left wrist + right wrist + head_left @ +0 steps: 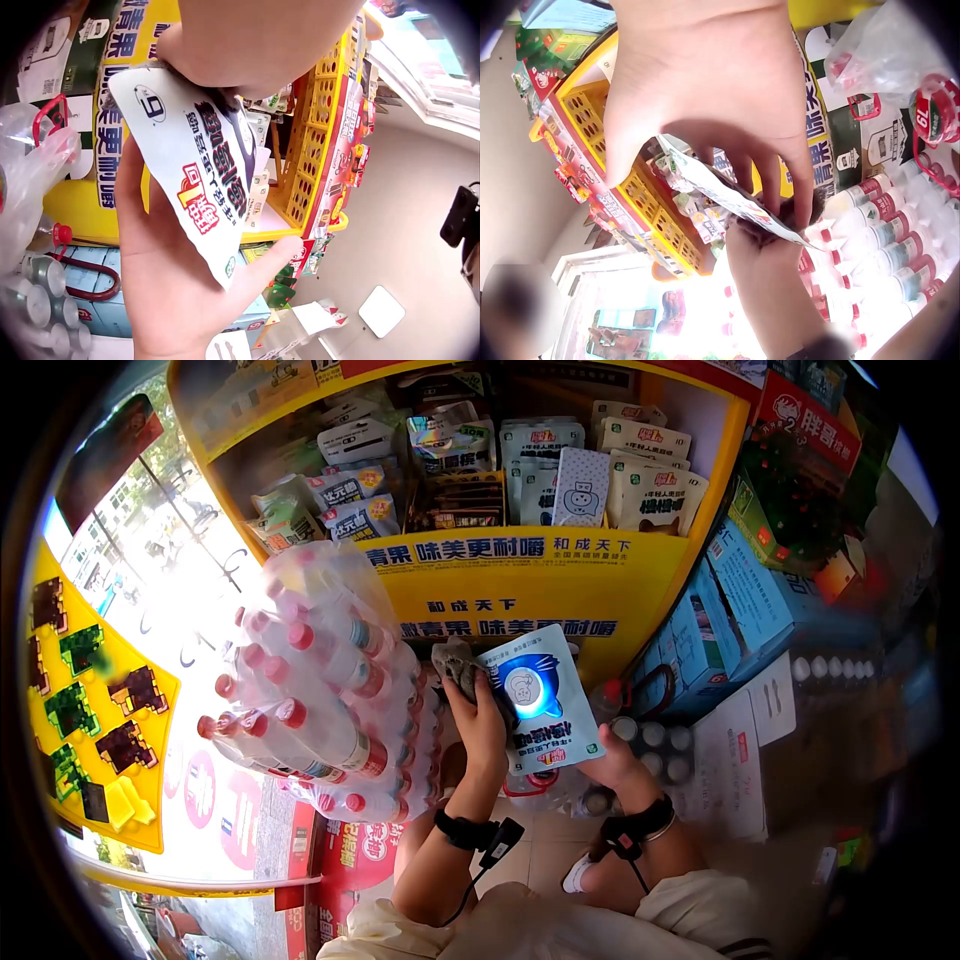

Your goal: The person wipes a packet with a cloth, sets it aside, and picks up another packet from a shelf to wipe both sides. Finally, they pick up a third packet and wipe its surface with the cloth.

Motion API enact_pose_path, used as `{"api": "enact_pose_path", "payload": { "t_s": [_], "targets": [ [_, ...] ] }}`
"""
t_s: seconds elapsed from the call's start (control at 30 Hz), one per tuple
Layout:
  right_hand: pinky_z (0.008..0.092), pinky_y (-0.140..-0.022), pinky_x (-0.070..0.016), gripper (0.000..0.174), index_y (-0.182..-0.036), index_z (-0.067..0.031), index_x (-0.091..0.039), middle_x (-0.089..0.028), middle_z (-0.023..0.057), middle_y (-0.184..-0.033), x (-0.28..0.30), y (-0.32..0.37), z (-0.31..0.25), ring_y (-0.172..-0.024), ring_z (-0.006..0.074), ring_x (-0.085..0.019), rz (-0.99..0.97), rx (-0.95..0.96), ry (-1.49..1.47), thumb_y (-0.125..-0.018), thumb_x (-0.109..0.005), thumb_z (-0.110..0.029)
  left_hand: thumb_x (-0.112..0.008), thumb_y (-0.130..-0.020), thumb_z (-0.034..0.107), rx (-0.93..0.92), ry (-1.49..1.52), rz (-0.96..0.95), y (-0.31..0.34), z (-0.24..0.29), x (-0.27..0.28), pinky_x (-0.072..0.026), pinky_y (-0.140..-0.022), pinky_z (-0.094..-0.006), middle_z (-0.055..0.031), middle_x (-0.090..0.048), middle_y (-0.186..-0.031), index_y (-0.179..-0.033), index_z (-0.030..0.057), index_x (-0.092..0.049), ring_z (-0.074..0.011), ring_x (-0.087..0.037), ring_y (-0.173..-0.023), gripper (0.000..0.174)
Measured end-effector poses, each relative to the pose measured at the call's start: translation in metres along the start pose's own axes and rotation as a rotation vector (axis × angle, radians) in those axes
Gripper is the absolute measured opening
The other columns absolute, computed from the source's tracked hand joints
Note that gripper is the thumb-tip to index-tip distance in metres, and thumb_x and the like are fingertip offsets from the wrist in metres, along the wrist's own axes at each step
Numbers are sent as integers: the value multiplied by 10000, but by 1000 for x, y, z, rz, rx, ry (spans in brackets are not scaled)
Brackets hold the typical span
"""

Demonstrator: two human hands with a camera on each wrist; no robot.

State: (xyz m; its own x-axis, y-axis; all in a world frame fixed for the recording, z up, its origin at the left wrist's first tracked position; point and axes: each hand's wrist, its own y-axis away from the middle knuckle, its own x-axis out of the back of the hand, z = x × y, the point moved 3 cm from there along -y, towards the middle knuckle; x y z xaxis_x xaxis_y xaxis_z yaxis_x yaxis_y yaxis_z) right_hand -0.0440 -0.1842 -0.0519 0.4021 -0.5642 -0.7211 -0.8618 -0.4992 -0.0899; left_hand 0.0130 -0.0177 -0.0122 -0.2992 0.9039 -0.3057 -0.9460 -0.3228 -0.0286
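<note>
In the head view, my right hand (pixel 622 768) holds a pale blue snack pouch (pixel 545 705) with a cartoon animal on its front. The pouch lies in the palm, thumb by its lower corner, as the left wrist view shows of the right hand (pixel 180 277). My left hand (pixel 478 725) grips a crumpled grey cloth (pixel 455 660) at the pouch's left edge. From the right wrist view, the right hand's fingers (pixel 742 169) reach over the pouch (pixel 724 196). Dark cloth (pixel 819 201) sticks out beyond them, and most of it is hidden.
A yellow display rack (pixel 500 585) ahead carries several snack pouches (pixel 650 485) and a patterned box (pixel 580 487). Plastic-wrapped bottles (pixel 320 690) are stacked at the left. Blue cartons (pixel 740 610) stand at the right, with grey-capped bottles (pixel 655 738) nearer.
</note>
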Motion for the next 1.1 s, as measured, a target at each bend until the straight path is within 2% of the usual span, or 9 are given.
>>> {"api": "enact_pose_path", "payload": {
  "t_s": [0.17,0.23,0.43,0.6,0.73,0.87,0.9,0.97,1.1],
  "targets": [
    [404,-1036,-351,803,-1407,-84,-326,-466,105,-1355,-17,-8,11,-1252,243,-440,-46,17,-19,-784,-737,-379,-501,-963,213,-115,-5,150,-9,3,15,-307,-1016,-293,-161,-415,-1349,-1388,-5,-279,-221,-412,-1212,527],
    [372,-1004,-378,679,-1384,-94,-377,-486,105,-1328,-2,-11,21,-1201,216,-476,268,-77,293,-825,-707,-292,-504,-959,212,-107,39,108,-8,12,13,-302,-1020,-296,-162,-417,-1342,-1391,-7,-276,-226,-409,-1214,535],
    [327,-928,-422,538,-1422,-82,-347,-486,112,-1314,-31,-12,-63,-1146,203,-515,440,336,468,-942,-528,-246,-531,-945,188,-62,123,-38,-14,21,18,-373,-945,-292,-149,-517,-1225,-1309,-21,-390,-199,-486,-1104,443],
    [370,-957,-429,788,-1453,-91,-280,-436,155,-1366,-12,-13,-57,-1214,250,-467,391,25,792,-814,-732,-178,-544,-935,156,-259,-17,-284,-14,38,12,-421,-851,-292,-126,-583,-1082,-1201,-29,-466,-172,-527,-972,333],
    [376,-962,-420,865,-1435,-114,-325,-314,152,-1445,-21,-4,-57,-1258,289,-416,606,180,1191,-735,-803,-282,-555,-914,103,-317,-174,-471,-10,38,10,-438,-810,-282,-137,-608,-1007,-1173,-30,-488,-164,-549,-907,299],
    [389,-872,-486,762,-1386,-76,-394,-461,140,-1321,-60,-6,-73,-1206,259,-475,287,320,1777,-758,-785,-262,-568,-884,61,-428,-250,-583,4,35,1,-462,-752,-311,-216,-622,-927,-1151,-42,-490,-229,-601,-834,297],
    [389,-872,-486,762,-1386,-76,-394,-461,140,-1321,-61,-6,-76,-1206,259,-475,291,316,1782,-758,-785,-262,-568,-883,61,-412,-220,-620,9,41,-1,-463,-752,-317,-221,-623,-926,-1152,-43,-488,-233,-605,-835,299],
    [345,-829,-511,673,-1347,-56,-438,-530,129,-1237,-51,-7,-75,-1082,218,-559,304,-80,1383,-781,-766,-211,-567,-890,74,-374,-236,-635,10,45,-1,-458,-767,-312,-210,-624,-945,-1159,-41,-487,-230,-600,-856,304],
    [307,-783,-531,677,-1394,-66,-355,-536,123,-1223,-54,-4,-93,-1028,190,-578,431,71,1204,-833,-716,-181,-556,-921,120,-201,-73,-445,2,41,2,-438,-817,-290,-143,-614,-1057,-1186,-19,-487,-209,-574,-945,307]
  ]
}}
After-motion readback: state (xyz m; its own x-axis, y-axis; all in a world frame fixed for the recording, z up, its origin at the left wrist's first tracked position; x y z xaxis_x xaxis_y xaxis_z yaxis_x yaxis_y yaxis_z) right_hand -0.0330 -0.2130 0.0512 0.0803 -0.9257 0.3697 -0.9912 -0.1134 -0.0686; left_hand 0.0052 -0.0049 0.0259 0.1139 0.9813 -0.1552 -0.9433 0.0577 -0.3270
